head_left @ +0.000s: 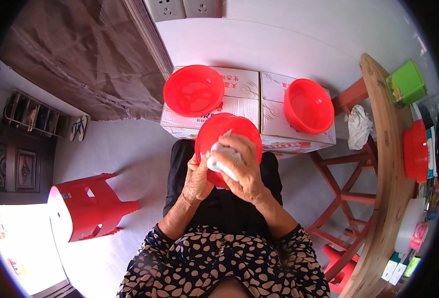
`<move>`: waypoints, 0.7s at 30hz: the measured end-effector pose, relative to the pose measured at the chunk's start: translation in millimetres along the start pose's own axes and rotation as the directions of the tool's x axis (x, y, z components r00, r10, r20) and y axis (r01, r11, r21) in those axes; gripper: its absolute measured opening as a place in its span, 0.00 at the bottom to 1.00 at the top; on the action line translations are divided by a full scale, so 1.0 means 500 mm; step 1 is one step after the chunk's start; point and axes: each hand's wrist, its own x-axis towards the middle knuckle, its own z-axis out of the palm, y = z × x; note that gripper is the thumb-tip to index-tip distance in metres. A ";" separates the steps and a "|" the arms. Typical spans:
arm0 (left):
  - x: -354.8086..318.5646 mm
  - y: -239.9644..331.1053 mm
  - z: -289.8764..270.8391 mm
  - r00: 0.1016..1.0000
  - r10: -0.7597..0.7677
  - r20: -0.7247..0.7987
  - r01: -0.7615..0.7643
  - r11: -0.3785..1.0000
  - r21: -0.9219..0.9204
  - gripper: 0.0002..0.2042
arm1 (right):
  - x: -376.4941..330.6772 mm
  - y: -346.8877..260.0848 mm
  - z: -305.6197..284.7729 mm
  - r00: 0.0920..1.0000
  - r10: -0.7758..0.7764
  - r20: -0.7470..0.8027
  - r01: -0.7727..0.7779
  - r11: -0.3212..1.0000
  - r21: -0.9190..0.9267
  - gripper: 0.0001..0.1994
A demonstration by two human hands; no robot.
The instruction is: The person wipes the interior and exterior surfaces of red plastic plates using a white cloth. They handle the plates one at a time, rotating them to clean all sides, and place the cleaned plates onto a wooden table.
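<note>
Bowl, red, is held tilted above the lap: left hand gripping its side, right hand closed around a white cloth against it. Wiping appears to be the step; the next stroke would call for a steady bowl. I observe two red basins on cartons by the wall, a red stool on grey floor.

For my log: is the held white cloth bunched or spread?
Bunched: the white cloth forms a compact wad in the right hand.
</note>
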 end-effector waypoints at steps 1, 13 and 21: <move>-0.003 0.001 0.004 1.000 0.007 0.014 -0.007 1.000 0.010 0.16 | 0.014 0.011 -0.002 0.999 0.034 -0.011 -0.034 0.999 -0.015 0.19; 0.010 0.022 0.016 0.998 0.055 -0.041 -0.054 0.998 0.025 0.17 | -0.084 0.057 -0.005 0.742 0.658 -0.131 -0.641 0.753 0.150 0.16; 0.028 0.012 0.026 0.986 0.123 -0.115 -0.116 0.991 0.066 0.14 | -0.109 -0.030 0.020 0.970 0.220 -0.101 -0.236 0.955 -0.179 0.21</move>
